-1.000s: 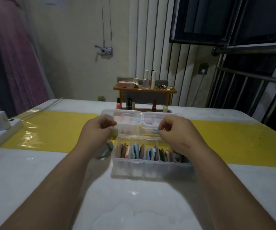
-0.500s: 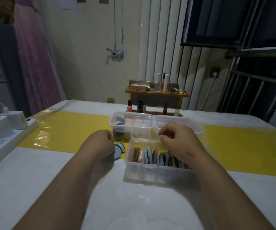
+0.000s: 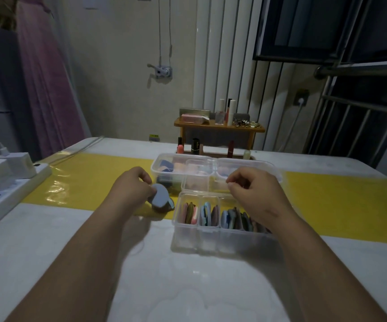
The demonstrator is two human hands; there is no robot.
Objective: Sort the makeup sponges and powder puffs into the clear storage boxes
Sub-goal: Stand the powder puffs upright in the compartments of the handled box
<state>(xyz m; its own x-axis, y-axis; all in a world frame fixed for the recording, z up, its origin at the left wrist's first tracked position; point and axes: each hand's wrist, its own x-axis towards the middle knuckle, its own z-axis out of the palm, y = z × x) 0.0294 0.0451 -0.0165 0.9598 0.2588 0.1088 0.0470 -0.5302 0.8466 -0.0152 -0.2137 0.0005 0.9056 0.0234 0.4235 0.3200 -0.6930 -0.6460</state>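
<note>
While left hand [image 3: 133, 185] grips blue puff [image 3: 160, 196], we see right hand [image 3: 253, 190] curled, apparently empty, above divided box [image 3: 220, 238].

Left hand [image 3: 133, 184] closed in a grip, right hand [image 3: 254, 194] loosely curled

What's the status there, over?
Left hand grip on blue puff. Right hand empty, curled over divided box. Nothing in the way.
</note>
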